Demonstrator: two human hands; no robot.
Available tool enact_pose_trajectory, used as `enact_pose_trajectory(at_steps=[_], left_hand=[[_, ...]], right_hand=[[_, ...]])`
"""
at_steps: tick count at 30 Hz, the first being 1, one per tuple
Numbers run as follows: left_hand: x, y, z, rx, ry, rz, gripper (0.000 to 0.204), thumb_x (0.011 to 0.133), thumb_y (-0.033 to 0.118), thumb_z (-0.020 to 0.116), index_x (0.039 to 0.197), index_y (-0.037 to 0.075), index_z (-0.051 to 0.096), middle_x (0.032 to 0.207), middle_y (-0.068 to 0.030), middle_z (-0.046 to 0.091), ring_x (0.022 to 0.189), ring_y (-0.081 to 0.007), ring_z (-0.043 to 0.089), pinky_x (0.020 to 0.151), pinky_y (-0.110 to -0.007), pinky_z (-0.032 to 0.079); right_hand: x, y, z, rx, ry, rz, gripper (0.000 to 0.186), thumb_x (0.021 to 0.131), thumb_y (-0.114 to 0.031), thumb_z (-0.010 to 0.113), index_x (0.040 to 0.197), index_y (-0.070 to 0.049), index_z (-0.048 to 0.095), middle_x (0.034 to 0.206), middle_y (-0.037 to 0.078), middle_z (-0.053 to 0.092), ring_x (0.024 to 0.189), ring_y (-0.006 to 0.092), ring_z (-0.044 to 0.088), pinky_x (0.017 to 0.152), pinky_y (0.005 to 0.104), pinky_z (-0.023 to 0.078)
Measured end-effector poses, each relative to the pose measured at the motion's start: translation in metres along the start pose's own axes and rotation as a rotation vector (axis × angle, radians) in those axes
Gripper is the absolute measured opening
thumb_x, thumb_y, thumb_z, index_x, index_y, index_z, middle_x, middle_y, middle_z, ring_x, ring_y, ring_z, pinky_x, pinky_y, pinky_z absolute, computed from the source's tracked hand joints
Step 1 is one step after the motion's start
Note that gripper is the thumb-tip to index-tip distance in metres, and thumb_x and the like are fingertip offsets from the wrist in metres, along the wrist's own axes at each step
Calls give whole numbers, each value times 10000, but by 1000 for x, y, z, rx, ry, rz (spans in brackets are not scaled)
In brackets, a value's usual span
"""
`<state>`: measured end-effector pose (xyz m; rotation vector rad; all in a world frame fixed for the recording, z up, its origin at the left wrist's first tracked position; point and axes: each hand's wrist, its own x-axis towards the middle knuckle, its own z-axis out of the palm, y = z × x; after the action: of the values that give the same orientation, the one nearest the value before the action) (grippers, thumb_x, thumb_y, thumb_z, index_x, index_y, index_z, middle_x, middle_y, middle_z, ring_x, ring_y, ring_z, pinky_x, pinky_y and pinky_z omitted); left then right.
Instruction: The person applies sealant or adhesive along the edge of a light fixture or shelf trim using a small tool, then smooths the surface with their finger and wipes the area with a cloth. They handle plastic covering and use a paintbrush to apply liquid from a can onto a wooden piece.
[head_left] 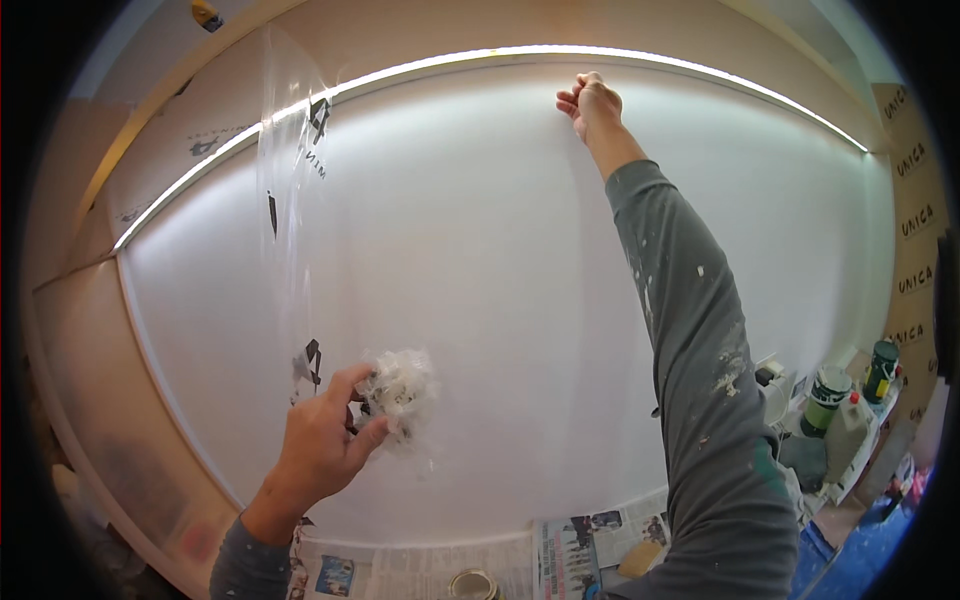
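Note:
My left hand (325, 430) grips a crumpled wad of clear plastic film (400, 390) over the lower-left part of a white wall (480, 260). Beside and above it hangs a long strip of clear film (285, 170) with black print, crossing a lit strip near its top. My right hand (590, 100) is raised high, just under the glowing light strip (670, 58), with its fingers curled and pinched; what they hold, if anything, is hidden. The grey, paint-spattered right sleeve runs down across the wall.
A wooden framed panel (120, 380) stands at the left. At lower right are green cans (830, 400) and a white jug (850, 440), near printed cardboard (905, 250) and blue sheeting (850, 555). Newspaper (415, 575) lines the bottom, with an open tin (475, 585) on it.

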<state>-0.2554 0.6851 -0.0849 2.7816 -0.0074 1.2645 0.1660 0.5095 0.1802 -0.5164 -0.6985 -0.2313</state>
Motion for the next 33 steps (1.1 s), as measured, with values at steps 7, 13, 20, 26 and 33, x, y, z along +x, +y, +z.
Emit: enact_pose_trajectory(at_steps=[7,13,20,26,33], left_hand=[[2,-2,3,4,-25,56,502,877,275,735,1267,37,528,816,-128,661,522,-212,594,539,-319,489],[-5,5,0,38,-4,86,513,867,265,741,1276,40,529,806,-113,655,507,-196,586,532,-316,481],[-15,2,-11,102,28,91,529,857,274,751,1277,40,530,813,-101,658,496,-185,578,529,-310,475],[-18,6,-16,61,25,75,549,829,255,767,1278,49,528,816,-106,652,541,-208,599,552,-319,486],[-27,6,-21,95,32,62,586,781,215,797,1278,57,531,880,-120,654,620,-230,609,595,-334,508]], right_hand=[[-23,-15,29,-105,-173,-113,263,1048,-289,498,1015,-38,572,852,71,607,745,211,625,658,318,548],[-23,-11,50,105,-122,-12,263,1035,-251,542,1184,-40,592,995,75,649,822,209,637,701,314,554],[-11,-5,53,0,-70,-139,131,1003,-158,532,972,-46,593,808,39,581,637,177,628,553,290,542],[-62,38,110,-87,-247,-115,129,969,-121,609,1031,-8,619,862,91,644,621,199,643,524,301,535],[-69,32,122,-17,-300,53,234,998,-193,604,1170,-34,599,1000,68,644,802,188,653,685,303,549]])
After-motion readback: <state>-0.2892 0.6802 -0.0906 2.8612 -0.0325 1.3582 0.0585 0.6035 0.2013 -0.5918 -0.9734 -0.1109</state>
